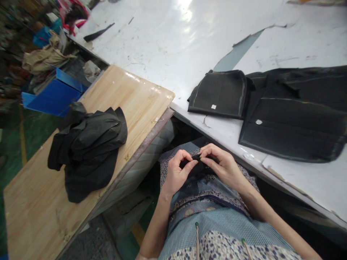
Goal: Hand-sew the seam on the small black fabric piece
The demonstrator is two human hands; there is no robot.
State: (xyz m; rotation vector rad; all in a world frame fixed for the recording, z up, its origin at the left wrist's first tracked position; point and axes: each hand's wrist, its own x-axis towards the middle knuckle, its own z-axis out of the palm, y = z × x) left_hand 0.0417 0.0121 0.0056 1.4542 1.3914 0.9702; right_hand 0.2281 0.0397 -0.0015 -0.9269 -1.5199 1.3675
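Observation:
A small piece of black fabric [197,167] sits in my lap, pinched between both hands over a blue patterned garment. My left hand [176,173] grips its left side with thumb and fingers curled. My right hand [222,162] pinches the top edge from the right. Most of the piece is hidden under my fingers.
A wooden side table [135,97] on my left carries a heap of black fabric pieces [89,148]. The white worktable [176,47] ahead holds flat black garment panels [292,122] and a smaller panel [219,94]. Blue bins [54,95] and cloth piles lie on the floor far left.

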